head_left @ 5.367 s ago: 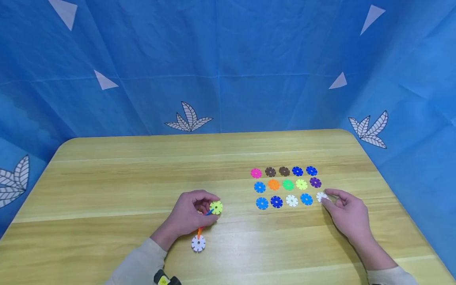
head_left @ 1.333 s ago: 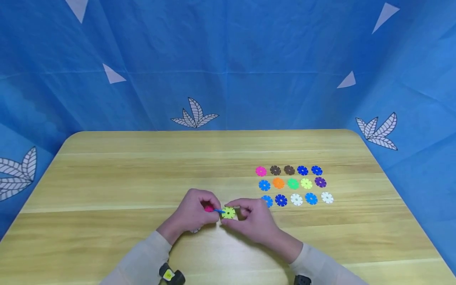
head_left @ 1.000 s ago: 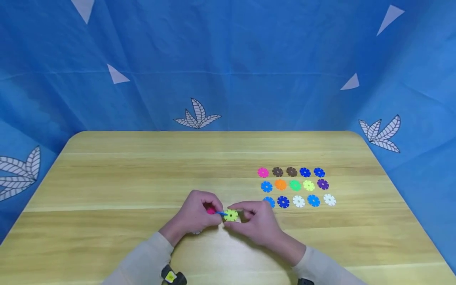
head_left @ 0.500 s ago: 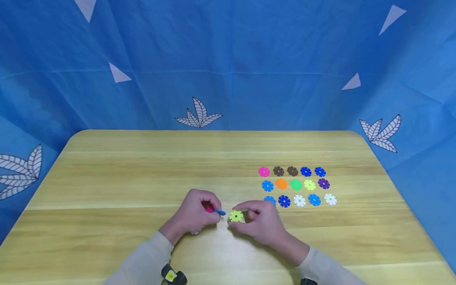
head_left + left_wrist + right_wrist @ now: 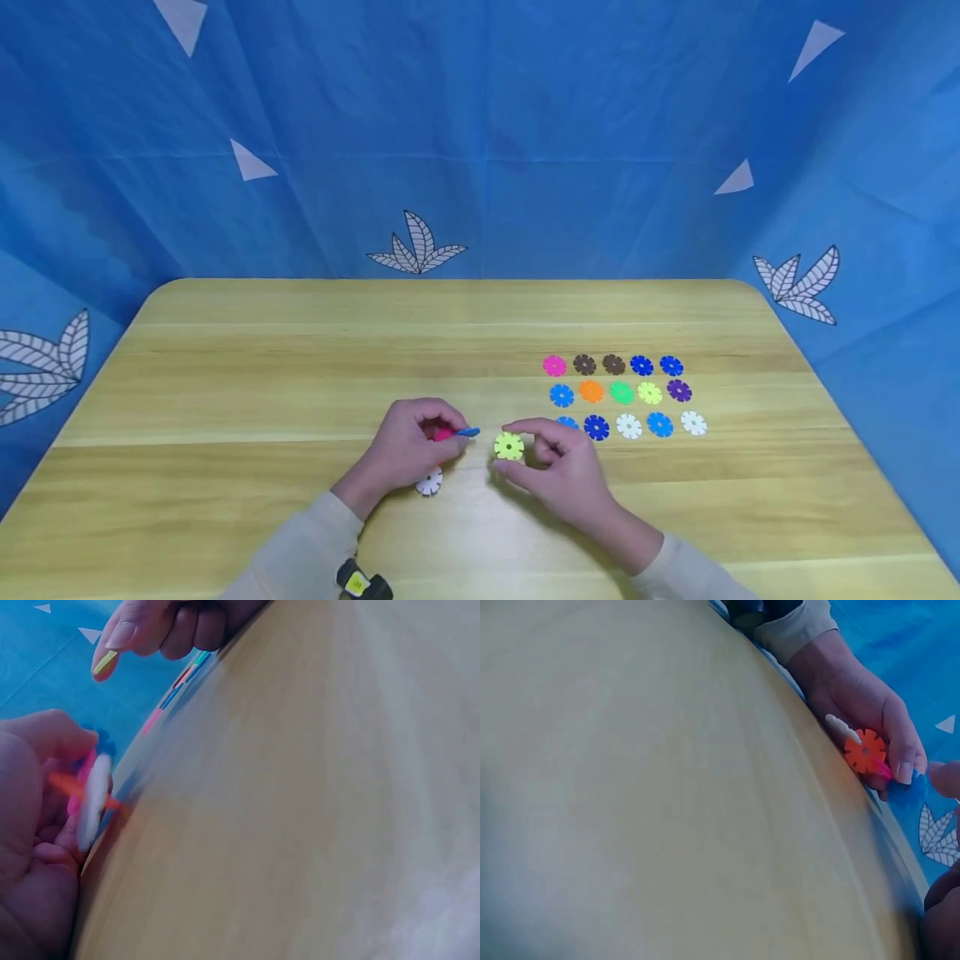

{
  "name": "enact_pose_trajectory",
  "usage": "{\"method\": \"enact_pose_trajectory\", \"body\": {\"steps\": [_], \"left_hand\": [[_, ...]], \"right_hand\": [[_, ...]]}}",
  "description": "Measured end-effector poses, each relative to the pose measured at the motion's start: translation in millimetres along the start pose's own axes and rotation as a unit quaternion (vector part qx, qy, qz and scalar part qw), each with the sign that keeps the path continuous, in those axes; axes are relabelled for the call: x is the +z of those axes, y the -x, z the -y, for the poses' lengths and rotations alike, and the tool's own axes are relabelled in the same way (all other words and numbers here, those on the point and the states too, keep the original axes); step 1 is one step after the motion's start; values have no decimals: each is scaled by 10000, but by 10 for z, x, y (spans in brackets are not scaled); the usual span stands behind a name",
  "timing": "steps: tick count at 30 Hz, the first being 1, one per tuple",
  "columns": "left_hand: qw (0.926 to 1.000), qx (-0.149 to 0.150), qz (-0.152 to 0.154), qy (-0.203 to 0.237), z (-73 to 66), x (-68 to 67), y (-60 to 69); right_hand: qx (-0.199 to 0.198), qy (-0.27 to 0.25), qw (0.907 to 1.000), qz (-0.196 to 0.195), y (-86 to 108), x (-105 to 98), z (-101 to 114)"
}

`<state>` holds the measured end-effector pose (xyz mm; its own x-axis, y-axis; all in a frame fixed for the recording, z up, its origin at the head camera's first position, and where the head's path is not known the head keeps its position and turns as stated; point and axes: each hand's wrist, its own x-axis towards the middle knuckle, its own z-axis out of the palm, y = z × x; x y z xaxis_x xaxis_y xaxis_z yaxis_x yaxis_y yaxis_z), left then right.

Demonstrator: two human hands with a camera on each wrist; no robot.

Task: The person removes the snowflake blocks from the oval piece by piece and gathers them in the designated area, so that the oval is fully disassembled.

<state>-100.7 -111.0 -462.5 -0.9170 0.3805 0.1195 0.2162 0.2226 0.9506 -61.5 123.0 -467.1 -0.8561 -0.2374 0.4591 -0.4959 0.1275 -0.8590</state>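
Note:
My left hand [image 5: 408, 446] grips a small cluster of joined notched plastic discs. Its blue disc [image 5: 468, 432] sticks out past the fingertips, edge-on in the head view. A pink disc [image 5: 442, 434] shows between thumb and fingers, and a white disc [image 5: 430, 482] hangs below the palm. The orange disc [image 5: 865, 752] of the cluster appears in the right wrist view. Just to the right, my right hand [image 5: 566, 471] pinches a yellow-green notched disc [image 5: 508, 447] by its rim between thumb and forefinger. A small gap separates it from the blue disc.
Loose notched discs lie flat in three rows on the wooden table [image 5: 262, 375], right of centre. The nearest row ends in a white disc [image 5: 693, 423]; its leftmost blue disc [image 5: 567, 423] is partly behind my right hand. A blue curtain [image 5: 562, 125] hangs behind.
My right hand let go of the white disc at the row's end and took the yellow-green disc, which came away from the blue one and moved right. The hanging white disc shows more again.

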Motion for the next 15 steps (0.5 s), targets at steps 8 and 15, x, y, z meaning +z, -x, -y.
{"method": "enact_pose_trajectory", "body": {"steps": [8, 15], "left_hand": [[9999, -17, 6, 101, 15, 13, -4], [9999, -101, 21, 96, 13, 9, -3]], "right_hand": [[286, 286, 9984, -386, 142, -136, 33], [472, 691, 9946, -607, 264, -305, 59]]}}
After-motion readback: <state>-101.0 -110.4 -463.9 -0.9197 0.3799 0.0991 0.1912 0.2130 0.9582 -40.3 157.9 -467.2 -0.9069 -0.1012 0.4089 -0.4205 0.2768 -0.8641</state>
